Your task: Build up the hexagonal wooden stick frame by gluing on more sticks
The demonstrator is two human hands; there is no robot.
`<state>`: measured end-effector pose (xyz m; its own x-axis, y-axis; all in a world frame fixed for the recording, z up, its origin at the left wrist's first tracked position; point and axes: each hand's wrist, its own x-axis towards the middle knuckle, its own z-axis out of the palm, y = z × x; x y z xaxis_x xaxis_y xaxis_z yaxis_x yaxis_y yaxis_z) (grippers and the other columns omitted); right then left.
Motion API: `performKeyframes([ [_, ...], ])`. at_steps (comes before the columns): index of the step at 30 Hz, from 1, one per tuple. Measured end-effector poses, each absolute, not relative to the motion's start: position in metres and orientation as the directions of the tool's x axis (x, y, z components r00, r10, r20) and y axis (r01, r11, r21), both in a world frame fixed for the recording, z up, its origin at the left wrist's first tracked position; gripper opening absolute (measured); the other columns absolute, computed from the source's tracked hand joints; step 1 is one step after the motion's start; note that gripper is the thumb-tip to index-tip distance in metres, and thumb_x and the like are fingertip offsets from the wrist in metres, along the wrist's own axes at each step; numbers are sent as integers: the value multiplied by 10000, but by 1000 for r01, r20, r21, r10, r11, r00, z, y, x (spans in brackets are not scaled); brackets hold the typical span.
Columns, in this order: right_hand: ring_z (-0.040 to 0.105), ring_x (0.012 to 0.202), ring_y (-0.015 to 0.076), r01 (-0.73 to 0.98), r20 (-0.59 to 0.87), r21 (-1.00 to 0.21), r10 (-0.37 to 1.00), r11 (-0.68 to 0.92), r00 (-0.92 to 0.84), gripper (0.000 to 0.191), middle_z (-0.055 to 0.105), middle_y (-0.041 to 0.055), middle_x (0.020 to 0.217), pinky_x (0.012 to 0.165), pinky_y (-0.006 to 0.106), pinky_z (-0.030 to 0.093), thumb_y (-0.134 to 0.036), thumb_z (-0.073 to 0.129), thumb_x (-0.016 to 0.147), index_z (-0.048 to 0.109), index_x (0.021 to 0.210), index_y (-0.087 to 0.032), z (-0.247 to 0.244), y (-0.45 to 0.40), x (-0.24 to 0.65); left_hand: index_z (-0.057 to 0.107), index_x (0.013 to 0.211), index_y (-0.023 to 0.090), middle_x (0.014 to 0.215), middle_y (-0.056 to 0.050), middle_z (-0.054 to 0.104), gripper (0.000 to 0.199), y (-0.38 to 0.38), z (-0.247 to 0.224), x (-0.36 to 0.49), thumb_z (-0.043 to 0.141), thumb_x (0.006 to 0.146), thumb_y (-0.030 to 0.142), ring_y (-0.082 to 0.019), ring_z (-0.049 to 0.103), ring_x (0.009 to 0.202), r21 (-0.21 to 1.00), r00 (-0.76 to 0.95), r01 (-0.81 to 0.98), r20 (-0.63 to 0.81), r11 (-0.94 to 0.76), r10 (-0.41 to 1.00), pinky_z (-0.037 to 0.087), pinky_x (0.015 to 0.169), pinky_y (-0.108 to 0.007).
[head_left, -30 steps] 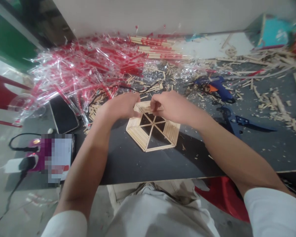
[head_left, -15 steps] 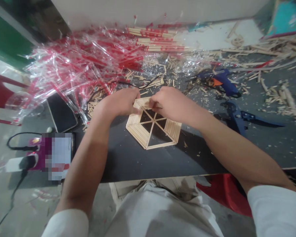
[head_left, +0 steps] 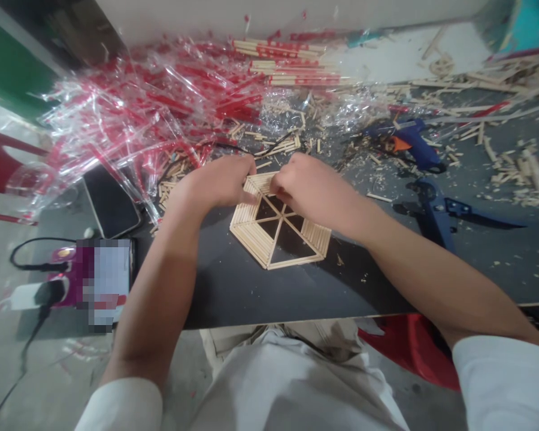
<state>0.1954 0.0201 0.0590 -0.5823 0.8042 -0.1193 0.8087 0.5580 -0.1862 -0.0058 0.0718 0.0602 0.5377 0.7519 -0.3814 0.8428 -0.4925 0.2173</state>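
Right hand point(head_left: 312, 187) shifted leftward; tabletop point(head_left: 233, 299) littered

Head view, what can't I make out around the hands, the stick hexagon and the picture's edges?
All in the head view:
Stick hexagon: its far right part, covered by the right hand.
Right hand's fingers: whether they pinch a stick; the hand itself hides the tips.
Light screen: contents masked by pixel blocks.
Teal object: cut off at the upper right edge.

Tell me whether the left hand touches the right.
Apart: the head view shows part of the hexagon between the left hand and right hand.
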Motion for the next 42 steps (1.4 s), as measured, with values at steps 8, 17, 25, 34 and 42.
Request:
performKeyframes([
  [8, 589, 954, 281, 786, -95, -86, 781, 612, -618, 282, 750, 145, 874, 826, 402, 403, -38, 518, 941, 781, 892, -126, 58, 17, 191, 618, 1257, 187, 1149, -69, 693, 549, 72, 57, -8, 790, 801, 440, -292, 669, 1103, 239, 554, 833, -356, -500, 753, 504, 946, -356],
  [17, 598, 947, 277, 765, -91, -73, 759, 640, -644, 305, 743, 146, 858, 816, 392, 407, -40, 482, 968, 774, 928, -118, 60, 16, 190, 612, 1290, 188, 1196, -76, 692, 582, 71, 61, -6, 803, 799, 434, -311, 669, 1147, 218, 519, 855, -389, -471, 762, 502, 977, -367],
  [25, 593, 959, 285, 769, -47, -119, 770, 628, -636, 316, 738, 162, 879, 819, 404, 404, -48, 470, 972, 774, 915, -114, 54, 16, 190, 597, 1336, 190, 1241, -79, 698, 605, 69, 65, -3, 771, 824, 461, -306, 666, 1179, 189, 507, 860, -413, -473, 757, 497, 995, -358],
  [34, 573, 947, 277, 772, -18, -116, 776, 624, -630, 296, 722, 151, 889, 806, 386, 376, -60, 489, 982, 775, 942, -126, 50, 14, 191, 603, 1328, 197, 1234, -86, 689, 600, 71, 60, -6, 784, 813, 446, -336, 650, 1219, 234, 515, 857, -400, -459, 758, 481, 1030, -386],
  [42, 591, 975, 273, 784, -31, -197, 795, 589, -605, 279, 731, 141, 912, 858, 395, 395, -91, 511, 990, 782, 945, -136, 51, 16, 192, 638, 1265, 201, 1155, -72, 709, 549, 75, 56, -12, 783, 804, 464, -289, 670, 1109, 246, 568, 823, -346, -512, 746, 497, 955, -349],
])
